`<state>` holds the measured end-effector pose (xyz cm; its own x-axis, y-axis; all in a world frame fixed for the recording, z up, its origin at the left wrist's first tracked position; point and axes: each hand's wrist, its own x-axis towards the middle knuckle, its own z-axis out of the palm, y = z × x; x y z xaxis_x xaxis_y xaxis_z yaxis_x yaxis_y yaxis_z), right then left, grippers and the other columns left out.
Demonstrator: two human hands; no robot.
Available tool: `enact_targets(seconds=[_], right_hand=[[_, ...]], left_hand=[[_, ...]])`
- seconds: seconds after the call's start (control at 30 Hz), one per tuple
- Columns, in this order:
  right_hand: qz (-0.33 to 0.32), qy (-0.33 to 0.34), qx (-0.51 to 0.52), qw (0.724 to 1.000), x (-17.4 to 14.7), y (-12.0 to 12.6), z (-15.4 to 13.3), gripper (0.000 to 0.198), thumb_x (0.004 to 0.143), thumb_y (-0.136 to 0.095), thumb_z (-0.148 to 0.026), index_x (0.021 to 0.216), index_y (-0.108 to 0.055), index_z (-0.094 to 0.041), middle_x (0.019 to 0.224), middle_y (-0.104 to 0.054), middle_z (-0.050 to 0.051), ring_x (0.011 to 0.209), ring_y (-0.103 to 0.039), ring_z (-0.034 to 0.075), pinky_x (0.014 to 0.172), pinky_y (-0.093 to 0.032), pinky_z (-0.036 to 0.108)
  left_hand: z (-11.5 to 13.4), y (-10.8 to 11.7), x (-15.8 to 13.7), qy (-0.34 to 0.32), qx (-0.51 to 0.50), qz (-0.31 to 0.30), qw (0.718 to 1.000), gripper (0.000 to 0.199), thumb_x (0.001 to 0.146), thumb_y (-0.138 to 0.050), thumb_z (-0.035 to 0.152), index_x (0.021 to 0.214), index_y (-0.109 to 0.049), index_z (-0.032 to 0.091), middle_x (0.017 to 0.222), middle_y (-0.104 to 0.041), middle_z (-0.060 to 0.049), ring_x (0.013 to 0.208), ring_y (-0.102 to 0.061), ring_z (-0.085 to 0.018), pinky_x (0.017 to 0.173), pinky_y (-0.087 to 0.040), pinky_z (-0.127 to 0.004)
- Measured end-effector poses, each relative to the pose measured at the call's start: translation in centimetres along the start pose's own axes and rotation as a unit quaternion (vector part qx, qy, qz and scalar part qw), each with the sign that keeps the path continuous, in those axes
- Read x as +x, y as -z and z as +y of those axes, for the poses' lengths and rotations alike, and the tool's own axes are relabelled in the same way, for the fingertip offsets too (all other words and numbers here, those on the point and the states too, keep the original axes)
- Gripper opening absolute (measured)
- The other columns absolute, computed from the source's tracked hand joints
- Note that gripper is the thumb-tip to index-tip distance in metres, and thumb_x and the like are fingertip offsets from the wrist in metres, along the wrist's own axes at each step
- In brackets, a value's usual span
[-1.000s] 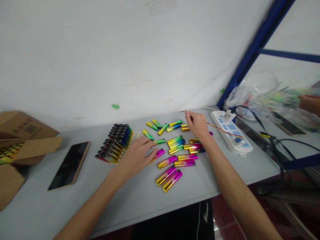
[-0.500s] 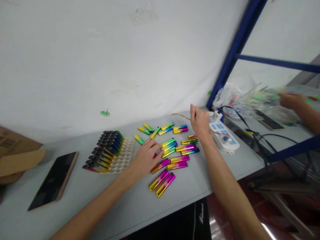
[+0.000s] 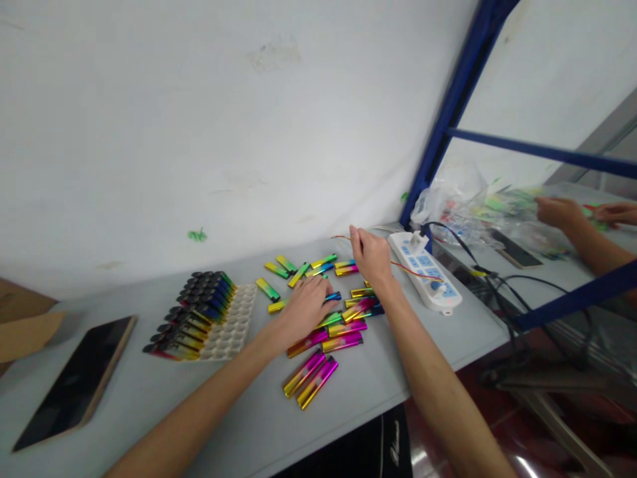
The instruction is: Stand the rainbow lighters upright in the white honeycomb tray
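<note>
Shiny rainbow-coloured lighters lie loose on the grey table, among them a yellow and magenta lighter (image 3: 317, 383) near the front. Above the middle of the group, my left hand (image 3: 306, 304) is closed, its curled fingertips around a blue-ended lighter (image 3: 332, 297); the palm hides part of it. My right hand (image 3: 372, 257) is closed and raised at the right back of the group. What its fingers hold, if anything, is hidden. A thin red and yellow wire (image 3: 415, 271) passes behind that hand. On the left, a pale pulp tray (image 3: 239, 318) bears rows of black-topped lighters (image 3: 206, 302).
A white power strip (image 3: 423, 272) with plugs and black cables lies right of my right arm. Beyond the blue metal frame (image 3: 438, 139) are plastic bags (image 3: 460, 209) and another person's hands (image 3: 562, 212). A dark phone or tablet (image 3: 74, 382) and a cardboard box (image 3: 24, 325) sit left.
My left fingers have shifted from a magenta lighter to a blue-ended one. A magenta lighter now lies slanted among those on the right. My right hand has moved left, nearer my left hand.
</note>
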<state>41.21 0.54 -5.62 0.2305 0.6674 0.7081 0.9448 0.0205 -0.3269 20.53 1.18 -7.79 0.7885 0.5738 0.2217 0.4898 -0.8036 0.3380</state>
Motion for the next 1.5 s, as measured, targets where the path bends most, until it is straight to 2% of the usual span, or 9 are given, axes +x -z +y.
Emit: enact_targets(seconds=[0.13, 0.23, 0.37, 0.53, 0.73, 0.97, 1.17, 1.33, 1.5], right_hand=[[0.005, 0.019, 0.016, 1.000, -0.1, -0.1, 0.0, 0.053, 0.113, -0.029, -0.042, 0.073, -0.057, -0.021, 0.064, -0.063, 0.006, 0.057, -0.053, 0.017, 0.062, -0.026, 0.033], [-0.005, 0.034, 0.043, 0.998, -0.3, -0.2, -0.3, 0.052, 0.112, -0.031, -0.044, 0.071, -0.055, -0.022, 0.062, -0.062, 0.005, 0.056, -0.051, 0.016, 0.062, -0.026, 0.033], [-0.023, 0.052, 0.084, 0.995, -0.7, -0.4, -1.1, 0.051, 0.111, -0.034, -0.046, 0.068, -0.050, -0.024, 0.059, -0.058, 0.003, 0.054, -0.048, 0.016, 0.061, -0.027, 0.034], [-0.048, 0.069, 0.099, 0.991, -1.0, -0.3, -1.7, 0.052, 0.110, -0.035, -0.048, 0.065, -0.044, -0.025, 0.056, -0.053, 0.001, 0.051, -0.044, 0.015, 0.059, -0.026, 0.034], [-0.047, 0.061, 0.091, 0.993, -1.0, -0.2, -1.7, 0.053, 0.108, -0.036, -0.051, 0.062, -0.041, -0.025, 0.051, -0.048, 0.000, 0.049, -0.043, 0.015, 0.058, -0.026, 0.034], [-0.055, 0.074, 0.097, 0.991, -1.1, -0.4, -2.2, 0.055, 0.108, -0.033, -0.054, 0.061, -0.037, -0.026, 0.050, -0.043, -0.001, 0.047, -0.037, 0.015, 0.056, -0.024, 0.034], [-0.062, 0.080, 0.099, 0.990, -1.1, -0.5, -2.0, 0.053, 0.108, -0.033, -0.053, 0.065, -0.042, -0.025, 0.052, -0.046, -0.001, 0.050, -0.042, 0.015, 0.057, -0.025, 0.034], [-0.065, 0.083, 0.109, 0.988, -1.0, -0.2, -2.2, 0.053, 0.109, -0.033, -0.053, 0.064, -0.041, -0.025, 0.053, -0.047, 0.000, 0.049, -0.041, 0.015, 0.058, -0.025, 0.034], [-0.055, 0.085, 0.106, 0.989, -1.0, -0.1, -2.3, 0.053, 0.109, -0.034, -0.051, 0.063, -0.039, -0.025, 0.052, -0.046, -0.001, 0.048, -0.037, 0.014, 0.058, -0.025, 0.035]], left_hand=[[-0.1, 1.8, -1.7, 0.075, -0.119, 0.103, 0.985, 0.021, 0.105, -0.053, 0.040, 0.096, -0.056, 0.021, 0.091, -0.066, -0.005, 0.087, -0.063, -0.024, 0.083, -0.050, -0.039], [-0.6, 3.2, -3.9, 0.141, -0.252, 0.122, 0.950, 0.023, 0.107, -0.046, 0.046, 0.104, -0.051, 0.023, 0.069, -0.058, 0.003, 0.060, -0.056, -0.016, 0.062, -0.045, -0.029], [-1.9, 4.4, -6.9, 0.202, -0.450, 0.156, 0.856, 0.035, 0.099, -0.055, 0.058, 0.109, -0.047, 0.026, 0.064, -0.052, 0.009, 0.045, -0.036, -0.009, 0.046, -0.028, -0.020], [-3.3, 5.2, -8.8, 0.228, -0.637, 0.146, 0.721, 0.051, 0.092, -0.052, 0.068, 0.074, -0.047, 0.021, 0.051, -0.030, 0.009, 0.045, -0.019, -0.007, 0.044, -0.017, -0.020], [-3.6, 5.5, -9.1, 0.259, -0.685, 0.138, 0.667, 0.048, 0.089, -0.045, 0.056, 0.056, -0.035, 0.023, 0.047, -0.018, 0.008, 0.042, -0.013, -0.007, 0.041, -0.010, -0.021], [-3.3, 5.4, -9.0, 0.276, -0.659, 0.173, 0.678, 0.042, 0.089, -0.045, 0.051, 0.059, -0.039, 0.022, 0.049, -0.018, 0.009, 0.042, -0.013, -0.007, 0.041, -0.011, -0.018], [-3.7, 5.7, -8.5, 0.293, -0.634, 0.182, 0.692, 0.053, 0.090, -0.053, 0.073, 0.078, -0.048, 0.022, 0.048, -0.029, 0.011, 0.039, -0.017, -0.006, 0.038, -0.014, -0.017], [-3.8, 9.1, -9.0, 0.216, -0.555, 0.215, 0.774, 0.044, 0.093, -0.062, 0.066, 0.093, -0.048, 0.024, 0.066, -0.054, 0.008, 0.040, -0.037, -0.007, 0.038, -0.030, -0.019], [-5.3, 12.2, -11.5, 0.178, -0.265, 0.233, 0.919, 0.038, 0.094, -0.066, 0.056, 0.093, -0.070, 0.018, 0.090, -0.070, -0.005, 0.082, -0.065, -0.018, 0.074, -0.053, -0.030]])
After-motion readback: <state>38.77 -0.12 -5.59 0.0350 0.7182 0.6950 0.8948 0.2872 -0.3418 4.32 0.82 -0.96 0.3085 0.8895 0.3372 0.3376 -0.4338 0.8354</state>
